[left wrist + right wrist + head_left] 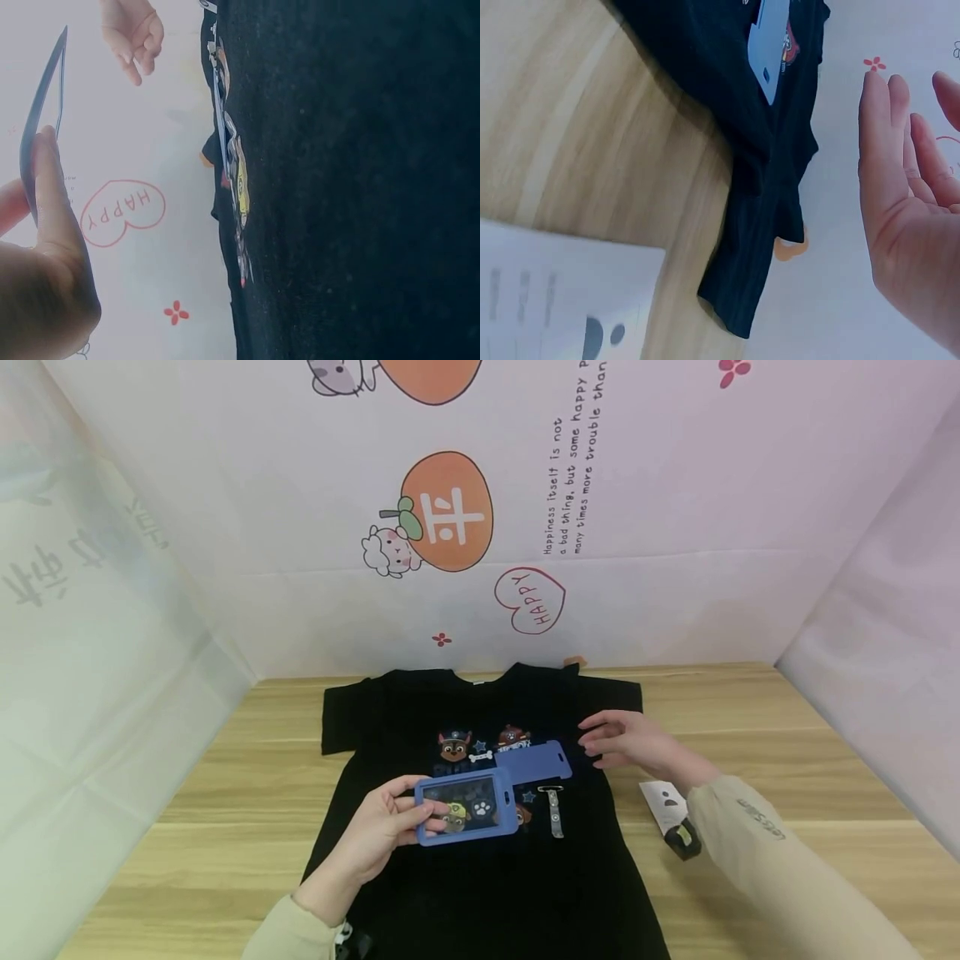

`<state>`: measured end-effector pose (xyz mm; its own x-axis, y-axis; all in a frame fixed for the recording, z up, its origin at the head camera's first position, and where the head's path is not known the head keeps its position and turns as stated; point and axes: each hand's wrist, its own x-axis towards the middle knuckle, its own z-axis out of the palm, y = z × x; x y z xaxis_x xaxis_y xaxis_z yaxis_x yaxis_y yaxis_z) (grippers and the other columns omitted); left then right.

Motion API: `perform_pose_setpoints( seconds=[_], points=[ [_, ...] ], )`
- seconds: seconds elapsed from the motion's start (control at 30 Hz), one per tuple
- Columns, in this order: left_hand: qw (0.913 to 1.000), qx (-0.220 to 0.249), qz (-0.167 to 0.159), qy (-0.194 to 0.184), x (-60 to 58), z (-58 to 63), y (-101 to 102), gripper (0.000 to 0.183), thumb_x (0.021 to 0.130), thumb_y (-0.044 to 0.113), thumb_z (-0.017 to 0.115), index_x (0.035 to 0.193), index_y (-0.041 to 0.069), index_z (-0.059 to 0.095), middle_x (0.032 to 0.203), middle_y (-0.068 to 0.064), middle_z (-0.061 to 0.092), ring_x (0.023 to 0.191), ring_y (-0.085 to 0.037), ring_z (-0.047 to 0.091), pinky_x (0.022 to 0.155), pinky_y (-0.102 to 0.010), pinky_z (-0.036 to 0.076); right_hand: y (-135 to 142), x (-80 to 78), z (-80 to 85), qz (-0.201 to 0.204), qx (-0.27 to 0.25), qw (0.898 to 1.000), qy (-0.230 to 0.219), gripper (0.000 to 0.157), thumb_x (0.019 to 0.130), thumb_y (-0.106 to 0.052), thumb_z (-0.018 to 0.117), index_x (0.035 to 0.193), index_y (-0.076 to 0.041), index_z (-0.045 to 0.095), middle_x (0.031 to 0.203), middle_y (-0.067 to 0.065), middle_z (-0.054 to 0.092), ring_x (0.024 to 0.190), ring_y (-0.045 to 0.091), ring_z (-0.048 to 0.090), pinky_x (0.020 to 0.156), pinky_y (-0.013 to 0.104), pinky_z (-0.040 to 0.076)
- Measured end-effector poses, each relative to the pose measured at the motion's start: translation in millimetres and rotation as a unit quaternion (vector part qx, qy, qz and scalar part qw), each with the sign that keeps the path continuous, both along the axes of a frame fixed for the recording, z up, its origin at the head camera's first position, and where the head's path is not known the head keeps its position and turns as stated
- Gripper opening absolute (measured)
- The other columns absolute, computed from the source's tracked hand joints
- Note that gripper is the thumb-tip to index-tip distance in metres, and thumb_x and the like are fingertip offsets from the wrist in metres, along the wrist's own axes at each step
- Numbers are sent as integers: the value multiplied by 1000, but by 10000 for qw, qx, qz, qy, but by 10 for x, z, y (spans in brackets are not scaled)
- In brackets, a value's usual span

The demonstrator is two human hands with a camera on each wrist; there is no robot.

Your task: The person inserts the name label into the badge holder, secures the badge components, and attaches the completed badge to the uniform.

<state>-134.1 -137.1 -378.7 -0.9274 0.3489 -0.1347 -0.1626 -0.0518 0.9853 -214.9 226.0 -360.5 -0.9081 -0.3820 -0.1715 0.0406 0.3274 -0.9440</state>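
Observation:
My left hand [375, 831] grips the left end of a blue badge holder frame [467, 841] with a clear window, held above a black T-shirt [480, 893]. In the left wrist view the frame [34, 112] appears edge-on between thumb and fingers. A flat blue badge holder panel [532, 763] lies on the shirt's printed front, its near end partly behind the frame. To its lower right is a short strap [555, 814] with a metal pin. My right hand [633, 743] hovers near the shirt's right sleeve with loosely extended fingers and nothing in them.
A white printed card [663, 803] lies on the wooden table [750, 735] right of the shirt, under my right forearm. Behind the table hangs a white cloth [300, 510] with cartoon prints; more pale cloth stands at both sides.

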Motion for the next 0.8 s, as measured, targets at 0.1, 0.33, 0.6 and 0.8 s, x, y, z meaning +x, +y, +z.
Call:
perform_pose_setpoints(
  seconds=[0.1, 0.33, 0.6, 0.8],
  points=[
    [10000, -9, -10, 8, -1, -3, 2, 44, 93, 5, 57, 131, -8, 39, 93, -6, 74, 77, -9, 70, 73, -27, 57, 30, 49, 34, 38, 29, 10000, -21, 48, 91, -8, 61, 130, 11, 41, 116, 24, 59, 101, 27, 62, 89, 47, 52],
    [10000, -39, -25, -20, -5, -7, 9, 44, 93, 5, 56, 131, -8, 38, 94, -8, 73, 77, -9, 70, 74, -28, 57, 108, 156, 82, 86, 282, 9996, -26, 48, 90, -8, 62, 129, 11, 43, 109, 20, 61, 99, 26, 64, 87, 43, 54],
    [10000, -41, -62, -16, -8, -2, 14, 44, 93, 5, 57, 131, -8, 39, 96, -10, 73, 79, -11, 71, 75, -29, 57, 234, 217, 77, 266, 406, 9988, 49, 50, 89, -10, 64, 127, 13, 42, 109, 20, 61, 97, 24, 64, 85, 41, 55],
    [10000, -32, -68, -25, -7, 12, 22, 43, 93, 4, 56, 130, -8, 39, 92, -4, 74, 78, -10, 70, 75, -28, 57, 369, 228, 48, 232, 479, 9986, 43, 51, 91, -10, 62, 129, 14, 39, 117, 29, 55, 102, 30, 62, 86, 41, 55]
  ],
)
